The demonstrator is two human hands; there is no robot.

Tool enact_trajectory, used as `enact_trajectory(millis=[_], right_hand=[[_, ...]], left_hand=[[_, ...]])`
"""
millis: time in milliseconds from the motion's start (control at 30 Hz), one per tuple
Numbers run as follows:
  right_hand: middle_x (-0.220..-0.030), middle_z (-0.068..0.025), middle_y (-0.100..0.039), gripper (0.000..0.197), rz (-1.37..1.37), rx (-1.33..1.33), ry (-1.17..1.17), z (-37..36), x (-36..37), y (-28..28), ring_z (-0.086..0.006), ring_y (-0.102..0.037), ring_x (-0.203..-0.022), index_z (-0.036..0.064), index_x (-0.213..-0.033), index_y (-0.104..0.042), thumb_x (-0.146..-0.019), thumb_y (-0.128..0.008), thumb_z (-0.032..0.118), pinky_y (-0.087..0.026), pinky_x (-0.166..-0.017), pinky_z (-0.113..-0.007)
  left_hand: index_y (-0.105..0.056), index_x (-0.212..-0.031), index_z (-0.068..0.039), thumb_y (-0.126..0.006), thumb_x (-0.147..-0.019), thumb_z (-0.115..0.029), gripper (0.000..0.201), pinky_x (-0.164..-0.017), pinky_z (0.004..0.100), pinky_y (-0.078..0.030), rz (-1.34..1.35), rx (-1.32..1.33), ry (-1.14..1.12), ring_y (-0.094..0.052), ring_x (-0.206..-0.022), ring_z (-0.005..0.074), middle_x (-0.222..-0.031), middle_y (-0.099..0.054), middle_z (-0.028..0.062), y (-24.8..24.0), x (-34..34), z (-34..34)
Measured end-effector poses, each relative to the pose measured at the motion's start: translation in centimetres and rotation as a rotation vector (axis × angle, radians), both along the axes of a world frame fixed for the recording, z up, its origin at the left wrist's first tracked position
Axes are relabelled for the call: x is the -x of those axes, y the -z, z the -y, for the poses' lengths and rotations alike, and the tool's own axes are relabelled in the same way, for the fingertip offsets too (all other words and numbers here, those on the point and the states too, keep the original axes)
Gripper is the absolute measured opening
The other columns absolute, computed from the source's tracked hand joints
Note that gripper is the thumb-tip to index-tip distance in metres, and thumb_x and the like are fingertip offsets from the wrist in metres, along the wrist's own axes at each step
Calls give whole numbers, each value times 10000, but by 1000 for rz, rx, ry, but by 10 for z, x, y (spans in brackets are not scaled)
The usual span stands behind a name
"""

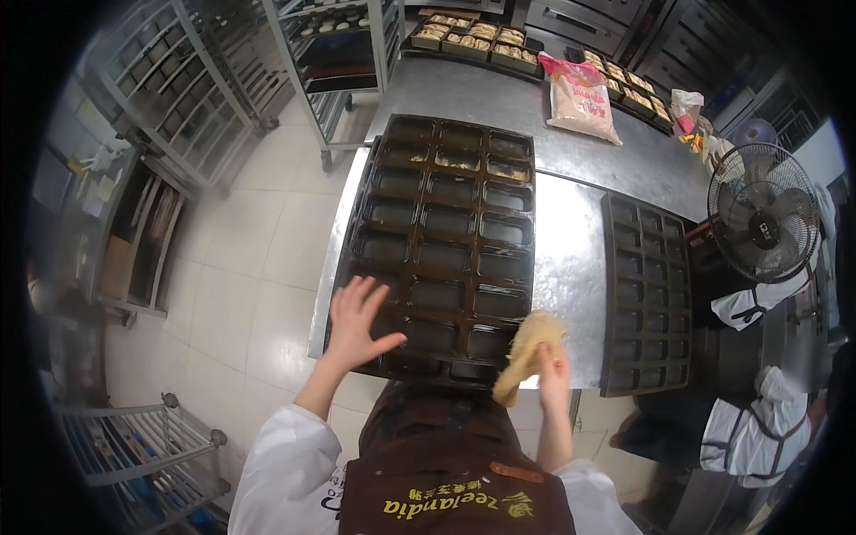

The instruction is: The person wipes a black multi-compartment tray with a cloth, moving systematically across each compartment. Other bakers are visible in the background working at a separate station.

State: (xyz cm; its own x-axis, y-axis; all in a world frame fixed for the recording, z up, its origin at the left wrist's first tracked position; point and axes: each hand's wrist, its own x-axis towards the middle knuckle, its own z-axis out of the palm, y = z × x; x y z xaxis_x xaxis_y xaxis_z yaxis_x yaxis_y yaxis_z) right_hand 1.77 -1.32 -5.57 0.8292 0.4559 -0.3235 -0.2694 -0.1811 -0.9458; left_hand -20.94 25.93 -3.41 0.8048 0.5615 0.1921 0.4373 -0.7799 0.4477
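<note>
A large dark baking tray of rectangular moulds (416, 308) lies on the metal table in front of me, its lower edge close to my apron. Some moulds toward its far end hold pale yellowish bits, and several look shiny. With fingers spread, my left hand (357, 325) rests at the tray's near left edge. My right hand (553, 367) grips a yellowish cloth (532, 348) at the near right corner of the tray. The cloth hangs down beside the tray's edge; whether it touches the tray I cannot tell.
A second mould tray (646, 294) lies on the table's right side. Beyond it stands a black fan (762, 218). A pink-and-white bag (581, 107) and filled pans (473, 37) sit at the back. Wheeled racks (332, 76) stand at left. Another person (753, 437) is at right.
</note>
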Motion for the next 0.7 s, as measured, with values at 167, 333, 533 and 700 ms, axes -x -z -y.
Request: enact_trajectory(millis=[167,333,533,700], right_hand=[[-1051,-65,-621,232,38,-260,283,44,-41,-14,-143,-573,-960,1,-1102,-579,-918,-535,136,-452,-838,-281],[-1081,-80,-604,236,141,-317,486,49,-48,-48,-162,-573,-984,-5,-1121,-554,-926,-498,115,-461,-848,-284],[-1089,-65,-614,269,232,-269,398,37,-57,-72,-142,-577,-976,-3,-1158,-553,-920,-530,122,-454,-858,-281],[-1004,-29,-626,207,220,-17,107,23,-55,-25,-79,-550,-900,3,-1062,-602,-915,-569,144,-431,-795,-231]], left_hand=[[-432,-1320,-86,-736,-655,-530,855,-1070,535,-158,-73,11,-2,-246,-1324,373,-1383,-335,183,13,24,-7],[-416,-1342,-107,-756,-647,-508,871,-1086,536,-119,-66,63,120,-204,-1358,356,-1429,-281,178,19,4,10],[-422,-1333,-90,-756,-623,-530,899,-1084,552,-114,-71,76,230,-211,-1352,356,-1411,-311,174,13,-23,18],[-406,-1339,-65,-770,-602,-513,936,-1091,543,-100,-68,106,354,-202,-1360,353,-1425,-304,174,11,-56,40]])
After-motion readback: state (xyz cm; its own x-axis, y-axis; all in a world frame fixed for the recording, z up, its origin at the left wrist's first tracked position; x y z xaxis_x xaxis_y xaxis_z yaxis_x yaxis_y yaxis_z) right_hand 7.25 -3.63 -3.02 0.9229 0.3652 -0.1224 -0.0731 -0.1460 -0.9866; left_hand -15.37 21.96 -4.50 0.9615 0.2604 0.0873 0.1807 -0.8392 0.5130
